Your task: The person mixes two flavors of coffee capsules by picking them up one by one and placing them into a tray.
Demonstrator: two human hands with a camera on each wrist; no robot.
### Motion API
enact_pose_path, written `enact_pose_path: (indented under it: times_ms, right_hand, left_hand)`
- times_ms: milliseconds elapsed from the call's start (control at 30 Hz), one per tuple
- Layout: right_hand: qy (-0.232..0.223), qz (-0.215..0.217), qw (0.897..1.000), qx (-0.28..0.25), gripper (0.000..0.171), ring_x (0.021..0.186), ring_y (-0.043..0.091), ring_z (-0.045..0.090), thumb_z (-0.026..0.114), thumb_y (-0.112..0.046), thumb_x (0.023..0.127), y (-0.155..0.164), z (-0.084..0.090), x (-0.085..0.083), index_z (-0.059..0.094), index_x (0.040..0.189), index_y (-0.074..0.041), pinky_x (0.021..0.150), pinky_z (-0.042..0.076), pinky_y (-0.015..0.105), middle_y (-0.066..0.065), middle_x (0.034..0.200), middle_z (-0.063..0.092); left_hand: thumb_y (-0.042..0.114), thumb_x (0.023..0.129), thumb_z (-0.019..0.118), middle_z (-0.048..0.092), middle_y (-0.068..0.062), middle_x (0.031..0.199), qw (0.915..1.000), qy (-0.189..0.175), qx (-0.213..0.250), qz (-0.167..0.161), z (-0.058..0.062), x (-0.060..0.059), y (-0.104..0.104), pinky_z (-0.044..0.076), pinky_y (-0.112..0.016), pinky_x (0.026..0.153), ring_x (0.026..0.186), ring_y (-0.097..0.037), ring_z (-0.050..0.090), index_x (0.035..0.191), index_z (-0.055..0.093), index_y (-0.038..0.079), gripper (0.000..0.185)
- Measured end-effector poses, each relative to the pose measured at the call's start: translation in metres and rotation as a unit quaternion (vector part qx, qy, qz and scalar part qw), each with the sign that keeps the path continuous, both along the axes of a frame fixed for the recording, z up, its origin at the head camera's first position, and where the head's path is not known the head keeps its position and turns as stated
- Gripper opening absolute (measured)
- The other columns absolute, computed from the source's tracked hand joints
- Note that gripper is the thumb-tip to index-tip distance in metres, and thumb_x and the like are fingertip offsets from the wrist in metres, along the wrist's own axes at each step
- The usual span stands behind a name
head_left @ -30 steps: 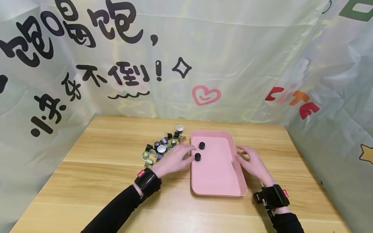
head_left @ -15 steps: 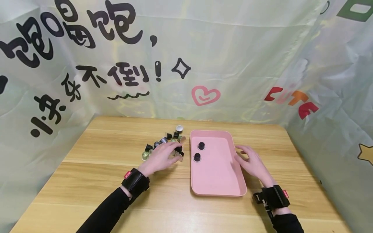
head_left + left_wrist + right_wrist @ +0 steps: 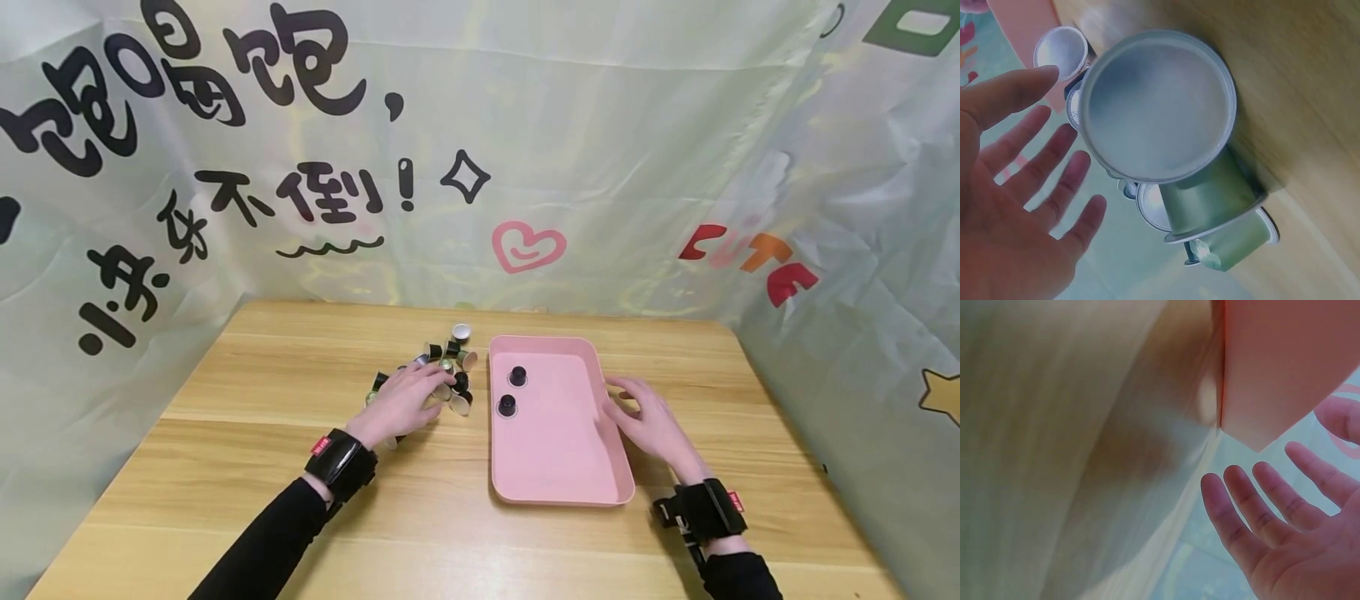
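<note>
My left hand (image 3: pixel 401 404) hovers over a loose pile of coffee capsules (image 3: pixel 460 404) left of the pink tray, covering part of it. In the left wrist view its fingers (image 3: pixel 1063 187) are spread with nothing between them, and a capsule with a pale foil lid (image 3: pixel 1160 106) and green capsules (image 3: pixel 1210 197) lie close by. Two black capsules, a rear one (image 3: pixel 518 377) and a front one (image 3: pixel 507 406), stand lid-down along the left side of the pink tray (image 3: pixel 562 458). My right hand (image 3: pixel 651 421) rests by the tray's right rim with relaxed fingers, thumb at the wall.
The wooden table (image 3: pixel 247 467) carries everything. A white-lidded capsule (image 3: pixel 461 332) lies at the back of the pile. Printed fabric (image 3: pixel 615 167) hangs behind and at the sides of the table.
My left hand has moved left from the tray's left rim to above the capsule pile. The right hand and the two black capsules in the tray have stayed put.
</note>
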State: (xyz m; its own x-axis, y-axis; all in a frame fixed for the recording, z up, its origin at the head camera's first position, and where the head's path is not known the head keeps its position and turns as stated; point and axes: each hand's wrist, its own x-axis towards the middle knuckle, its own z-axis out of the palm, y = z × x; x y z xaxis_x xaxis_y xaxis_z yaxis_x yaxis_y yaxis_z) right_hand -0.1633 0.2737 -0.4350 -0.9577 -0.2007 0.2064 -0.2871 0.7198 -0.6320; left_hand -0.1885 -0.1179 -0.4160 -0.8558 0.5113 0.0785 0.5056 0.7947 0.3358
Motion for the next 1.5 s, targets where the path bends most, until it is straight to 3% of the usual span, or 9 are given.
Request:
enact_pose_path:
  times_ms: [200, 467, 633, 900, 1100, 1300, 1500]
  right_hand:
    - [-0.002, -0.001, 1.0, -0.004, 0.041, 0.114, 0.046, 0.06, 0.063, -0.012, 0.098, 0.0, -0.001, 0.0, 0.056, 0.134, 0.006, 0.09, 0.058, 0.056, 0.029, 0.134, 0.056]
    - [0.007, 0.004, 1.0, -0.008, 0.04, 0.109, 0.044, 0.062, 0.063, -0.011, 0.098, 0.001, -0.003, 0.0, 0.057, 0.133, 0.006, 0.088, 0.058, 0.055, 0.029, 0.133, 0.058]
    - [0.015, 0.006, 1.0, -0.004, 0.04, 0.105, 0.042, 0.064, 0.065, -0.01, 0.097, 0.001, -0.005, -0.001, 0.058, 0.132, 0.006, 0.085, 0.059, 0.054, 0.028, 0.13, 0.06]
    - [-0.003, 0.01, 1.0, -0.005, 0.04, 0.107, 0.041, 0.065, 0.064, -0.011, 0.097, 0.001, -0.002, 0.001, 0.057, 0.133, 0.005, 0.085, 0.058, 0.051, 0.027, 0.132, 0.059]
    - [-0.01, 0.012, 1.0, -0.005, 0.041, 0.107, 0.041, 0.064, 0.063, -0.011, 0.098, 0.001, -0.002, 0.0, 0.056, 0.134, 0.005, 0.087, 0.057, 0.054, 0.027, 0.133, 0.058]
    - [-0.016, 0.01, 1.0, -0.004, 0.041, 0.108, 0.042, 0.063, 0.062, -0.011, 0.098, 0.002, -0.005, 0.0, 0.055, 0.135, 0.006, 0.089, 0.056, 0.055, 0.029, 0.134, 0.057]
    - [-0.012, 0.007, 1.0, -0.003, 0.042, 0.108, 0.043, 0.062, 0.062, -0.011, 0.098, 0.002, -0.006, 0.0, 0.055, 0.135, 0.007, 0.088, 0.057, 0.055, 0.03, 0.134, 0.056]
  left_hand:
    - [0.01, 0.087, 0.074, 0.057, -0.016, 0.144, 0.9979, 0.014, -0.049, -0.04, 0.001, -0.005, 0.0, 0.041, -0.063, 0.112, 0.134, -0.037, 0.053, 0.133, 0.061, 0.011, 0.048]
    - [0.005, 0.085, 0.074, 0.059, -0.009, 0.143, 0.9954, 0.005, -0.083, -0.048, 0.0, -0.012, 0.005, 0.036, -0.063, 0.116, 0.137, -0.033, 0.052, 0.131, 0.064, 0.015, 0.048]
    - [0.0, 0.083, 0.073, 0.062, -0.006, 0.138, 0.9934, 0.009, -0.101, -0.053, -0.001, -0.015, 0.008, 0.039, -0.061, 0.115, 0.134, -0.03, 0.055, 0.127, 0.068, 0.017, 0.047]
    - [-0.005, 0.083, 0.067, 0.072, -0.007, 0.117, 0.9954, 0.035, -0.068, -0.058, -0.005, -0.017, 0.008, 0.049, -0.057, 0.105, 0.112, -0.027, 0.067, 0.113, 0.074, 0.011, 0.035]
    - [-0.007, 0.078, 0.063, 0.075, -0.003, 0.101, 0.9965, 0.036, -0.057, -0.049, -0.006, -0.017, 0.009, 0.053, -0.05, 0.097, 0.094, -0.02, 0.068, 0.103, 0.076, 0.014, 0.035]
    - [-0.004, 0.082, 0.066, 0.075, -0.002, 0.101, 0.9967, 0.035, -0.054, -0.049, -0.008, -0.017, 0.008, 0.05, -0.049, 0.102, 0.094, -0.019, 0.067, 0.102, 0.074, 0.015, 0.029]
    - [-0.006, 0.082, 0.067, 0.074, -0.002, 0.105, 0.9977, 0.039, -0.018, -0.053, -0.008, -0.014, 0.005, 0.051, -0.046, 0.1, 0.097, -0.019, 0.067, 0.104, 0.072, 0.014, 0.029]
